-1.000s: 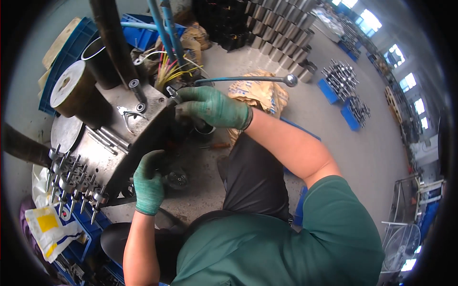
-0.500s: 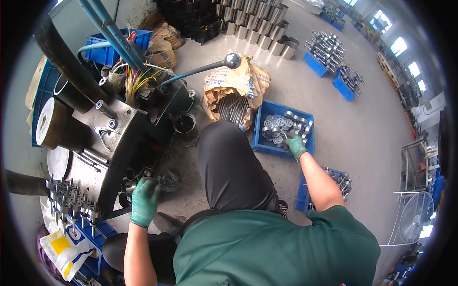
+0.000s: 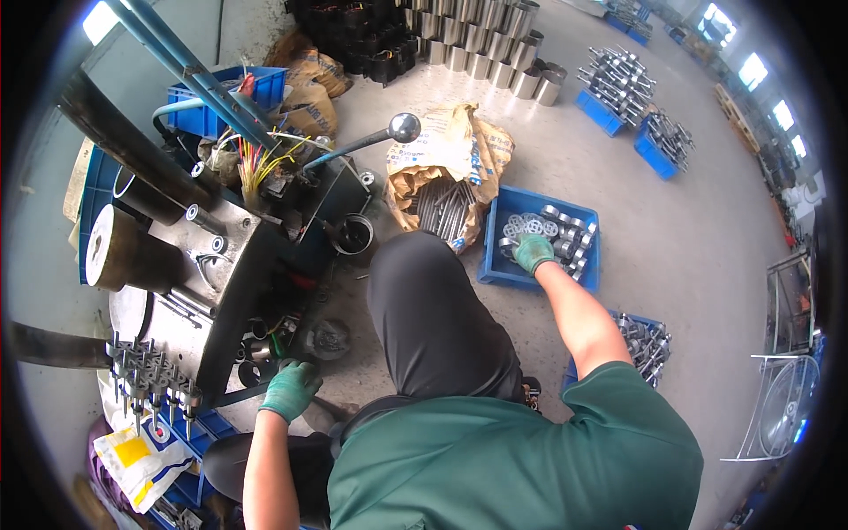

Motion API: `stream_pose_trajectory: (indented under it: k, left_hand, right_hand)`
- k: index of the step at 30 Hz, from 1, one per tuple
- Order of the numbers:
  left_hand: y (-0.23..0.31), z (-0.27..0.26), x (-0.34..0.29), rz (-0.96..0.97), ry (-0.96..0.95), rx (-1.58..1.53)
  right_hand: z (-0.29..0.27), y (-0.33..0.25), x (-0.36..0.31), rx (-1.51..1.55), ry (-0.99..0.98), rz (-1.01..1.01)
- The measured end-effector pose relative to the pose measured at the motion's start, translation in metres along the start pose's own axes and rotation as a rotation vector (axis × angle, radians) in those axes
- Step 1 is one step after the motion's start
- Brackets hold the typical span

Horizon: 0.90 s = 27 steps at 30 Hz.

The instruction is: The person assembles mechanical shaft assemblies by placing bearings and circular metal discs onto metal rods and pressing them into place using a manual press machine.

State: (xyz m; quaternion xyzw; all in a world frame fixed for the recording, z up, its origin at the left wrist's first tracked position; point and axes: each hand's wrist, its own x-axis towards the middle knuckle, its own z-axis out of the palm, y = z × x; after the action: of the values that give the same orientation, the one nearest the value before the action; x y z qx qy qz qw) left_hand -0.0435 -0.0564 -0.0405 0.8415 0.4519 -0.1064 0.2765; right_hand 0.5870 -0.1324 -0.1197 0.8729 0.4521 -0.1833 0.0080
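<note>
My right hand [image 3: 533, 253], in a green glove, reaches into a blue crate [image 3: 541, 280] of round silver metal parts [image 3: 576, 231]. Its fingers point down among flat, spoked discs, and their tips are hidden. Low beside the steel bench, my left hand [image 3: 291, 391], also gloved in green, hangs with loosely bent fingers. Nothing shows in it. On the bench top [image 3: 183, 337] lie small cylindrical parts and a bent metal fork [image 3: 212, 268]. Several shafts with metal heads [image 3: 152, 375] stand upright at its near left corner.
A ball-ended lever [image 3: 405, 128] juts from the machine toward an open paper sack [image 3: 452, 159] of metal rods. Shiny metal cylinders [image 3: 477, 66] are stacked behind. Blue crates of shafts [image 3: 649, 340] stand at the right. A fan [image 3: 782, 411] stands at far right.
My right hand has moved left within the crate, onto the spoked discs. My left hand has come down and away from the bench. The whole view has shifted slightly.
</note>
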Motion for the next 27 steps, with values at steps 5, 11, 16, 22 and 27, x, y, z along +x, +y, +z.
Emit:
stream_pose_trajectory:
  k: [5, 11, 16, 22, 27]
  left_hand:
    - [-0.023, 0.012, -0.004, -0.085, 0.024, -0.059]
    - [-0.056, 0.039, -0.005, -0.012, -0.014, 0.028]
    - [-0.019, 0.023, 0.003, -0.126, -0.112, -0.037]
    - [-0.015, 0.021, -0.008, -0.114, -0.121, -0.020]
    - [-0.008, 0.012, -0.009, -0.088, -0.063, -0.007]
  right_hand:
    - [-0.001, -0.023, 0.036, -0.255, -0.053, -0.229]
    - [0.036, -0.038, 0.081, -0.650, -0.185, -0.338]
    - [0.054, -0.002, 0.104, -0.723, -0.209, -0.252]
    - [-0.005, -0.066, 0.041, -0.662, -0.156, -0.261]
    - [0.011, 0.037, 0.011, -0.429, -0.102, -0.318]
